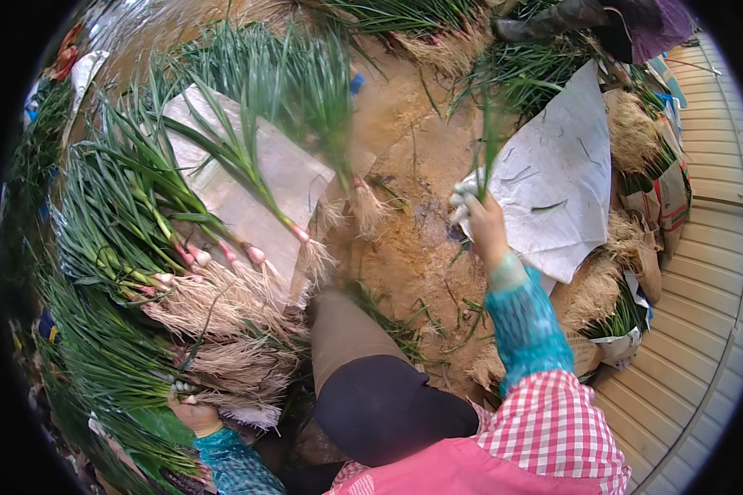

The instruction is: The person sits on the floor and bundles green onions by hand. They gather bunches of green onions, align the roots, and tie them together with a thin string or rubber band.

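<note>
My left hand [192, 408], at the lower left, is closed round the lower stems of a bundle of green garlic [117, 365], just beside its pale roots. More green garlic plants [204, 210] with pinkish bulbs and long roots lie fanned out above that hand, partly over a greyish sheet [223, 154]. My right hand [483, 210], its fingers covered in white, is out to the right at the edge of a white sheet [551, 179]. Long green leaves [489, 136] rise from its grip; their lower ends are hidden. Both forearms wear teal sleeves.
Rooty garlic bundles [594, 297] in printed bags stand at the right, by a corrugated metal panel [687, 346]. Another bundle [446, 49] lies at the top. Part of another person, with a dark boot [551, 21], shows at the top right. Leaf scraps litter the muddy floor [408, 229].
</note>
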Demonstrator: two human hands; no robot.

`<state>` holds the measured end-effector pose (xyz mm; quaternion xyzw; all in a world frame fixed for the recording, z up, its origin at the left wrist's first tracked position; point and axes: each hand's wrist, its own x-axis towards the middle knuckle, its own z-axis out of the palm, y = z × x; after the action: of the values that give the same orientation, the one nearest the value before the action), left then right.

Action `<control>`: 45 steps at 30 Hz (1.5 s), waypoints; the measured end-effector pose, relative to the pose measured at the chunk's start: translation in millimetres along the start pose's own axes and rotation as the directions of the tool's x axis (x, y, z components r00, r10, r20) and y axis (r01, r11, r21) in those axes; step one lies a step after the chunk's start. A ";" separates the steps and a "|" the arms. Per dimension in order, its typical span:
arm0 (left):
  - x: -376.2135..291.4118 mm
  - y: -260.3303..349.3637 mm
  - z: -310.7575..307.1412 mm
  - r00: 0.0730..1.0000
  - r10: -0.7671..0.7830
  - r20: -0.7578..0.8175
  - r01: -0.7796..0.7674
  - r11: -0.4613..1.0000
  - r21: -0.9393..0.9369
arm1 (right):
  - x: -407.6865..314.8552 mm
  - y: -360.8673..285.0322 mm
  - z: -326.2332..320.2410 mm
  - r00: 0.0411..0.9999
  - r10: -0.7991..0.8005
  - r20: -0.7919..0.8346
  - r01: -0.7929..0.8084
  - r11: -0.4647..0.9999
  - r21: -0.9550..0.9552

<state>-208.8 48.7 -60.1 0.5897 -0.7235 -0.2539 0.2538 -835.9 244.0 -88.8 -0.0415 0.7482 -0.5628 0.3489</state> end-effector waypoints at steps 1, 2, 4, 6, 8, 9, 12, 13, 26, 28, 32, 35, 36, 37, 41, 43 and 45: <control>0.8 -0.6 2.3 1.000 -0.010 -0.007 0.010 0.998 -0.063 | 30.3 15.6 10.2 0.999 0.016 0.036 -0.016 1.000 0.000; 2.2 -4.6 3.5 0.998 -0.064 -0.029 0.057 0.978 -0.201 | 61.9 36.7 17.3 0.997 0.067 0.023 -0.057 0.955 -0.291; -1.7 -9.9 -1.7 0.998 -0.050 0.024 0.054 0.970 -0.236 | 86.8 49.7 42.7 0.995 -0.081 -0.051 0.021 0.710 -0.704; -6.8 -8.2 -4.6 0.992 -0.127 0.014 0.127 0.966 -0.226 | 93.4 50.2 88.0 0.881 -0.471 -0.036 0.160 0.368 -0.916; -8.1 -2.2 -0.9 0.995 -0.104 -0.010 0.100 0.975 -0.198 | 104.7 62.1 134.9 0.901 -0.422 0.102 0.362 0.599 -0.715; -9.0 -1.2 0.4 0.995 -0.092 -0.032 0.084 0.979 -0.184 | 94.1 41.6 166.8 0.982 -0.138 0.132 0.190 0.671 -0.717; -6.5 8.1 -0.6 0.977 -0.214 -0.004 0.206 0.945 -0.253 | 124.6 86.5 213.2 0.998 -0.068 -0.010 0.029 0.548 -0.836; -11.4 5.4 -3.3 0.951 -0.308 0.021 0.291 0.874 -0.388 | 126.8 87.0 218.2 0.998 -0.042 -0.043 -0.013 0.558 -0.830; 7.3 14.1 13.0 0.989 -0.147 -0.011 0.123 0.867 -0.483 | 103.6 24.0 122.5 0.790 0.323 0.521 -0.370 0.929 -0.016; 7.8 12.6 16.8 0.953 -0.279 0.119 0.259 0.544 -0.798 | 98.1 23.3 131.6 0.766 0.315 0.560 -0.462 0.876 0.139; 3.7 10.7 17.0 0.977 -0.160 0.144 0.209 0.541 -0.815 | 75.9 21.2 157.1 0.793 0.295 0.533 -0.567 0.677 0.469; 7.5 14.9 22.3 0.942 -0.251 0.222 0.308 0.386 -0.870 | 72.6 12.7 157.7 0.857 0.316 0.407 -0.477 0.786 0.394; 4.3 19.1 23.2 0.939 -0.279 0.201 0.302 0.391 -0.869 | 67.4 -0.9 165.2 0.887 0.317 0.335 -0.433 0.824 0.365; 0.5 26.7 20.8 0.932 -0.323 0.161 0.290 0.404 -0.868 | 39.6 -36.2 173.9 0.888 0.173 0.426 -0.319 0.899 0.301; 19.8 72.7 -1.0 0.847 -0.265 0.461 0.374 -0.320 -0.871 | 5.1 -153.9 196.0 0.856 -0.129 0.501 -0.066 0.933 0.353; 3.4 80.8 -19.4 0.863 -0.289 0.414 0.324 -0.312 -0.893 | -48.5 -207.4 221.0 0.735 -0.176 0.655 0.036 0.975 0.221; -5.2 95.2 -20.3 0.896 -0.321 0.306 0.183 -0.362 -0.914 | -59.0 -225.2 243.1 0.586 -0.140 0.798 -0.049 0.977 0.207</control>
<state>-263.4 69.1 18.1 0.3035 -0.0629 -0.7487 0.5860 -727.7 -8.6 105.5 -0.2751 0.4437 -0.5657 0.6383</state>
